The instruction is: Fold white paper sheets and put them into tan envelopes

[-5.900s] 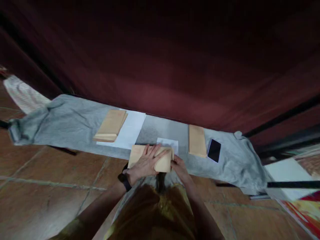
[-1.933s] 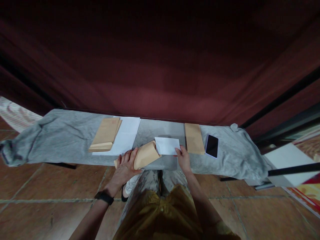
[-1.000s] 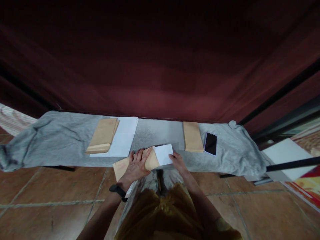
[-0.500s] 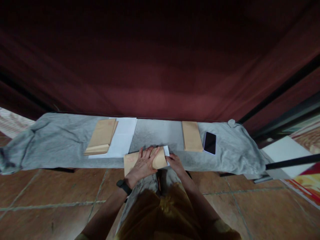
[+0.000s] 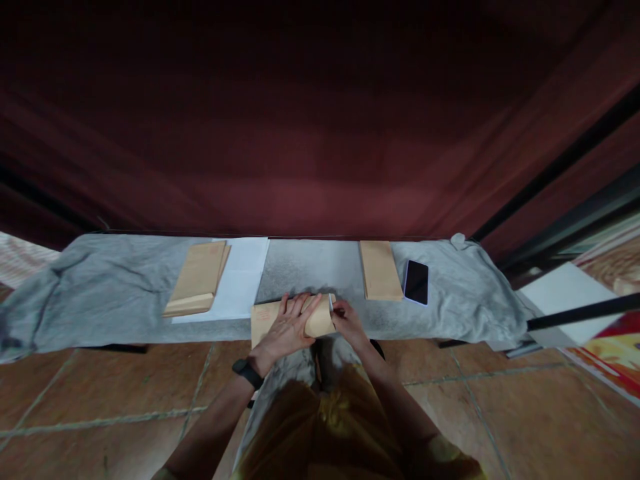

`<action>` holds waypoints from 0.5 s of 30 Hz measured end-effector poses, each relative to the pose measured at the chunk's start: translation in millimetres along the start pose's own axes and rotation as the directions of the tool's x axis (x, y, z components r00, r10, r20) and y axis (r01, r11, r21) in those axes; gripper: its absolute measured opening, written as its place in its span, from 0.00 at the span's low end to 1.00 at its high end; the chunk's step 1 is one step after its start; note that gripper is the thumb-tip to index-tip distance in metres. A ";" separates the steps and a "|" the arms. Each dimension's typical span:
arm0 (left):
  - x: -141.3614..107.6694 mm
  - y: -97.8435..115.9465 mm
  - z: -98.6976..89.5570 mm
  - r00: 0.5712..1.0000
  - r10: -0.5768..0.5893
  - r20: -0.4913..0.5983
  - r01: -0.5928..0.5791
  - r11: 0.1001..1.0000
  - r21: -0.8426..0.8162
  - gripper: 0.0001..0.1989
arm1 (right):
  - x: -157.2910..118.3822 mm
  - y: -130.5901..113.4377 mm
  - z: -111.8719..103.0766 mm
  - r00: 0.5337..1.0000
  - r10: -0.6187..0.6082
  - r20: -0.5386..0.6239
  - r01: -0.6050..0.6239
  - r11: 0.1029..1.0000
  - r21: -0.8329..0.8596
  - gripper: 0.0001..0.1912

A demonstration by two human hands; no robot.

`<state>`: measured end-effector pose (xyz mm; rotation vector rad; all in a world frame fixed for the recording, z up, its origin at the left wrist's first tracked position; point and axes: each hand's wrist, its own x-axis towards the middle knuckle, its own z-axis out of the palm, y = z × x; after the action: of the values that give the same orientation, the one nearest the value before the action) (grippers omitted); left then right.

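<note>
A brown envelope (image 5: 261, 321) lies at the near edge of the cloth-covered surface, its right end bulging open. My left hand (image 5: 290, 327) rests on it, fingers spread over the paper. At the open end, my right hand (image 5: 346, 321) has its fingers closed near the envelope's mouth. Only a thin sliver of white paper (image 5: 331, 300) shows there, mostly inside the envelope; whether my right fingertips grip it is hidden.
Brown envelopes (image 5: 197, 273) lie on white sheets (image 5: 240, 277) at the left. Another brown envelope stack (image 5: 381, 270) sits right of centre beside a phone (image 5: 417, 282). Grey cloth (image 5: 125, 287) covers the long surface. A dark red curtain (image 5: 310, 193) hangs behind.
The white paper has slid left into the envelope, so less of it sticks out. My right hand has moved slightly with it. The view has shifted a little.
</note>
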<state>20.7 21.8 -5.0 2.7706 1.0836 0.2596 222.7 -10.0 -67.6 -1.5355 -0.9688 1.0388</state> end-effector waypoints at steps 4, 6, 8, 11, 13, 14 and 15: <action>2.0 -0.1 -3.3 0.999 0.039 0.004 -0.039 0.999 0.003 0.54 | 4.0 -3.1 -4.1 0.996 0.067 -0.052 -0.065 0.997 0.043 0.17; 4.4 0.4 -5.5 0.998 0.057 0.006 -0.057 0.998 0.006 0.54 | 5.5 -5.4 -6.9 0.995 0.103 -0.008 -0.103 0.994 0.043 0.11; 7.2 0.7 -7.1 0.998 0.070 0.007 -0.070 0.997 0.012 0.54 | 6.2 -7.4 -8.9 0.991 0.134 0.025 -0.135 0.990 0.042 0.04; 11.1 0.2 -7.4 0.996 0.088 0.016 -0.088 0.996 0.022 0.53 | 6.3 -9.1 -9.8 0.986 0.162 0.033 -0.163 0.985 0.053 0.04; 13.0 -0.5 -6.5 0.995 0.095 0.025 -0.095 0.995 0.029 0.53 | 6.3 -9.5 -9.4 0.985 0.168 0.029 -0.170 0.983 0.066 0.05; 13.7 -0.9 -5.9 0.995 0.095 0.030 -0.096 0.995 0.031 0.53 | 6.3 -9.5 -9.1 0.985 0.171 0.026 -0.172 0.982 0.073 0.05; 14.2 -1.3 -5.3 0.995 0.095 0.034 -0.096 0.995 0.032 0.54 | 6.3 -9.4 -8.9 0.985 0.172 0.022 -0.173 0.982 0.080 0.05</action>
<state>29.0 32.9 1.4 2.8500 0.9586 0.2083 232.3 -5.0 -58.2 -1.5668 -0.8034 1.1989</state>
